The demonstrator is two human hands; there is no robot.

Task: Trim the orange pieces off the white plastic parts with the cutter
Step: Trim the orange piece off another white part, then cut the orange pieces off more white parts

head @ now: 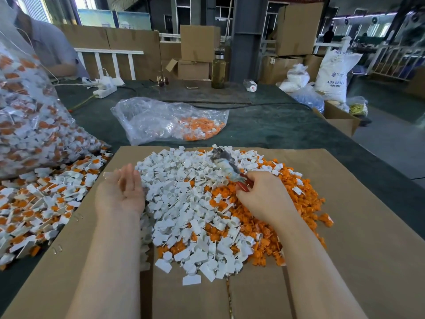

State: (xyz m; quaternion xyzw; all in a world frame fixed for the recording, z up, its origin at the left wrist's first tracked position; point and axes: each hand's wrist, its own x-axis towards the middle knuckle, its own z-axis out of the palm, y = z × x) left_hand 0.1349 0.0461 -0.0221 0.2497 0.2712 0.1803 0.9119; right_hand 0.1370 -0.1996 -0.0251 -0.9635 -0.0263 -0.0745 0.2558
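Note:
A heap of trimmed white plastic parts (pixel 184 203) lies on a flattened cardboard sheet (pixel 345 249), with a heap of cut orange pieces (pixel 287 203) beside it to the right. My right hand (pixel 264 196) grips the red handles of the cutter (pixel 226 163), whose blurred jaws point up and left over the white heap. My left hand (pixel 125 187) is held palm up with fingers straight at the left edge of the white heap; it holds nothing. Untrimmed white-and-orange parts (pixel 34 203) are spread at the far left.
A big clear bag of untrimmed parts (pixel 27 116) bulges at the left. A second, flatter plastic bag (pixel 170 120) lies beyond the cardboard on the green table. A bottle (pixel 218 70), a power strip (pixel 104 90), cardboard boxes and another person's sleeve (pixel 50 47) stand farther back.

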